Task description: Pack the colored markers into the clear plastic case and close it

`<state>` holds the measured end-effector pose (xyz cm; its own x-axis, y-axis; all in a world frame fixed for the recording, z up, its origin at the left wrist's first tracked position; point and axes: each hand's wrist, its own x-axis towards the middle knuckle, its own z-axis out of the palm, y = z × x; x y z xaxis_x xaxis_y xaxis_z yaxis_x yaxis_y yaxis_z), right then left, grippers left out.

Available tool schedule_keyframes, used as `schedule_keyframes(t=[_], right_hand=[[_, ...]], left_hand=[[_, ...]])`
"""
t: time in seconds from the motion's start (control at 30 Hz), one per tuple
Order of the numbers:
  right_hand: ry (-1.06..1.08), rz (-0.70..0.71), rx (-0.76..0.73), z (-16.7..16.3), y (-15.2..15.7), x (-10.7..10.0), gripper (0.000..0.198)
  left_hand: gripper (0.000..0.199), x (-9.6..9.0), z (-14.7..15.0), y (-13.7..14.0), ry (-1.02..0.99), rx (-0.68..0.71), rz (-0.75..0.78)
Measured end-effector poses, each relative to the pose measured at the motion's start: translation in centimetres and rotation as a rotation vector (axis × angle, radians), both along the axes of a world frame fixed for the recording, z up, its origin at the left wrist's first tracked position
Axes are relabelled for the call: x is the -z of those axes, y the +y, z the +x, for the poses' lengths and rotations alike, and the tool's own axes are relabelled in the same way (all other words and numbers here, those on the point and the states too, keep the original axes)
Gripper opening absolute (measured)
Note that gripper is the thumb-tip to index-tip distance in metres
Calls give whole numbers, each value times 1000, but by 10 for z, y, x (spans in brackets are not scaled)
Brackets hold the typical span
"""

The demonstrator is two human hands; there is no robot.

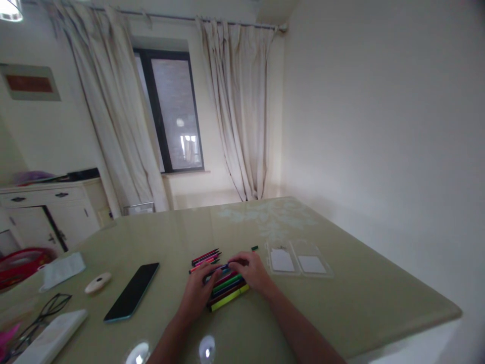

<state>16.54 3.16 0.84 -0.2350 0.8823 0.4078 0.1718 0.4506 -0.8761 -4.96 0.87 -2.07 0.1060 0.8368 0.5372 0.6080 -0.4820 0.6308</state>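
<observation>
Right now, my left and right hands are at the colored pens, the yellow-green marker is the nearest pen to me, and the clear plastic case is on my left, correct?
Not quite: the clear plastic case is on your right, as the head view shows. Your left hand and right hand are at the colored pens, with the yellow-green marker nearest you.

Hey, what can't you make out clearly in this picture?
All in the head view:
Blue pen ends: hidden by the left hand and right hand.
Row of markers: partly behind the left hand.
Red container: cut off by the left edge.
Any print on the white sheets: too small, blurred.
</observation>
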Motion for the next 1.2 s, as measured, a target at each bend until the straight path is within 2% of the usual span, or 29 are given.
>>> schedule_keyframes(t=[0.13, 0.23, 0.3, 0.4, 0.5, 0.63, 0.83, 0.97, 1.1, 1.2], right_hand=[[46, 89, 298, 19, 10, -2, 37], [-223, 75, 476, 38, 15, -2, 35], [-470, 56, 493, 45, 15, -1, 29], [-701, 41, 455, 46, 11, -1, 19], [-796, 35, 407, 42, 7, 0, 11], [-844, 42, 378, 38, 5, 1, 7], [-825, 15, 352, 35, 5, 3, 12], [-744, -2, 342, 35, 9, 6, 15], [-325, -9, 303, 34, 17, 6, 20], [-2, -93, 218, 32, 20, 4, 38]], left_hand=[[41, 6, -4, 3, 61, -60, 29], [39, 9, -7, 5, 122, -50, -1], [39, 9, -11, 6, 118, -68, -8], [38, 8, -25, 10, 101, -224, 3], [35, 9, -42, 11, 183, -389, -32], [31, 9, -50, 8, 300, -442, -119], [30, 7, -45, 5, 360, -505, -180], [22, 7, -47, 6, 262, -428, -215], [23, 3, -45, 6, 143, -383, -131], [30, -5, -37, 4, 11, -319, -72]])
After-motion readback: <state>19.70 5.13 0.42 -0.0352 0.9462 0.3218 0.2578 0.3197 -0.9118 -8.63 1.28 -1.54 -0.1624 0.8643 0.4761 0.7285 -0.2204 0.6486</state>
